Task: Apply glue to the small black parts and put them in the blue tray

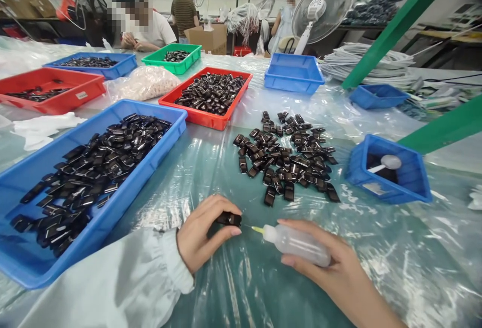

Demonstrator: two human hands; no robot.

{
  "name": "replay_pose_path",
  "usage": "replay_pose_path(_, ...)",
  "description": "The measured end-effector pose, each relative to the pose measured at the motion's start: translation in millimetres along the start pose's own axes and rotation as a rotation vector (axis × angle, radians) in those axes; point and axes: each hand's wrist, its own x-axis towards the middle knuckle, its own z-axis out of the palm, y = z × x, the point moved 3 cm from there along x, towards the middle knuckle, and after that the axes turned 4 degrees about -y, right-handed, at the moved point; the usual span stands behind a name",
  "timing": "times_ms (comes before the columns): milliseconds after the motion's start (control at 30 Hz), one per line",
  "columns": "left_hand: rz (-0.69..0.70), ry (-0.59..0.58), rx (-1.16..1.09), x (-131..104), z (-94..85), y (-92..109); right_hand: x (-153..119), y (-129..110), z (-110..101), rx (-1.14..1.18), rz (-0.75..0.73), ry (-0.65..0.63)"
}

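Note:
Between the thumb and fingers of my left hand point(205, 232) is a small glossy black plastic part point(229, 218), held just above the table. My right hand point(331, 257) is wrapped round a clear squeeze bottle point(297, 242) lying almost level. The bottle's thin needle tip with a yellow-green base point(257, 229) points left at the near end of the black part; whether it touches cannot be made out. Beyond both hands, a loose pile of similar black parts point(282, 154) is spread on the plastic-covered table point(211, 167).
At left stands a long blue tray point(150, 162) of black parts, with a red tray point(230, 119) of more behind it. A blue bin point(391, 192) with a white spoon is at right. Green posts point(406, 26) rise at right. Across the table sits a co-worker point(160, 29).

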Motion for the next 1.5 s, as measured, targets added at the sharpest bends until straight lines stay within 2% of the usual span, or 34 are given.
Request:
replay_pose_path(333,0.020,-0.033,0.015,0.8,0.6,4.7,-1.2,0.0,0.7,-0.016,-0.010,-0.009)
replay_pose_path(533,0.088,-0.032,0.004,0.5,1.7,6.9,-2.3,-3.5,-0.1,-0.005,-0.059,-0.022)
replay_pose_path(733,0.133,-0.056,0.024,0.0,3.7,10.6,-4.5,-4.1,2.2,-0.051,-0.086,-0.084)
replay_pose_path(1133,0.125,-0.046,0.006,-2.7,5.5,13.0,-1.8,-15.4,-5.4,-0.107,-0.286,-0.082)
replay_pose_path(1500,0.073,-0.072,0.004,-5.1,6.0,11.2,-7.4,-14.6,-3.8,-0.099,-0.249,-0.082)
